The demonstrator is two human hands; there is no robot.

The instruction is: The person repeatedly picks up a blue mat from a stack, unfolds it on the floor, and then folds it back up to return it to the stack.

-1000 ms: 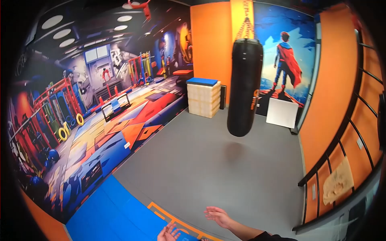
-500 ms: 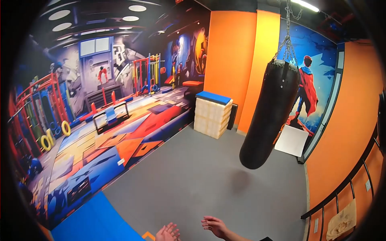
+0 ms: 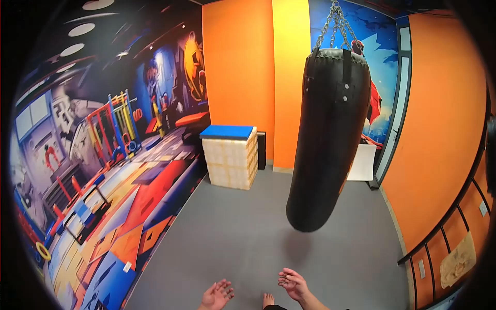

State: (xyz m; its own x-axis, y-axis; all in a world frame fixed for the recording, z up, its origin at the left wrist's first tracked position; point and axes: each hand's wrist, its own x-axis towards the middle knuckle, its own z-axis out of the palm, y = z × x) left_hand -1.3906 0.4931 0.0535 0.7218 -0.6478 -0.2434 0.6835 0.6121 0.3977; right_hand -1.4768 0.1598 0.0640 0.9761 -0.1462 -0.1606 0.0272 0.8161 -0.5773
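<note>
At the bottom of the view, left of centre, my left hand (image 3: 217, 294) is raised with its fingers apart and holds nothing. My right hand (image 3: 293, 284) is held up to the right of it, fingers loosely curled but apart, also empty. Beyond and above my right hand hangs a long black punching bag (image 3: 330, 139) on metal chains (image 3: 337, 23); neither hand touches it. Between the hands, a bare foot (image 3: 268, 299) shows on the grey floor (image 3: 232, 232).
A pale block stack (image 3: 230, 163) with a blue top (image 3: 227, 132) stands at the back wall. Behind the bag is a white panel (image 3: 362, 163). Black bars (image 3: 429, 258) with a tan cloth (image 3: 458, 261) run along the right wall. A mural (image 3: 139, 196) covers the left.
The view has turned right and come nearer to the bag, which looks larger. Both hands show higher up relative to the bottom edge, and a foot has come into view. The blue mat has left it.
</note>
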